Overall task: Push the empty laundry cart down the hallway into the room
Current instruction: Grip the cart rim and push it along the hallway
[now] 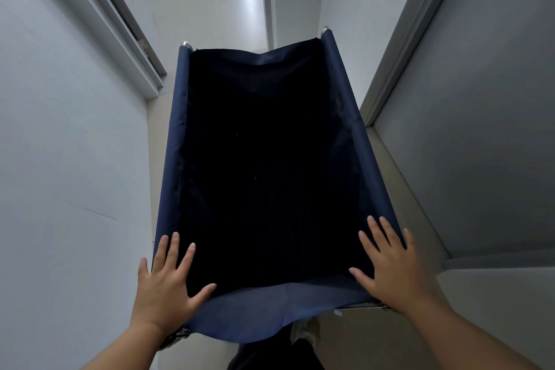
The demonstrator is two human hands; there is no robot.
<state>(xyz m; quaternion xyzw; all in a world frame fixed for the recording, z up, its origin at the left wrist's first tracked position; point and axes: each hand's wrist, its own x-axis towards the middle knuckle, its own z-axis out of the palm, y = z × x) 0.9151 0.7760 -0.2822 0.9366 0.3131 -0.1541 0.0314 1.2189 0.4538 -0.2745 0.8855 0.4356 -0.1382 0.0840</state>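
Hands (279, 279) flat on laundry cart (264, 318) rim.

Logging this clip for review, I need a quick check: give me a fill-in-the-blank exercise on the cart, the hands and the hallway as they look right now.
1. The fabric of the laundry cart is dark ____.
2. The left hand and the right hand rest on the cart's near corners with fingers ____, not curled around a bar.
3. Inside, the cart holds ____.
4. The grey door stands on the person's ____ side.

Missing words: blue; spread flat; nothing; right
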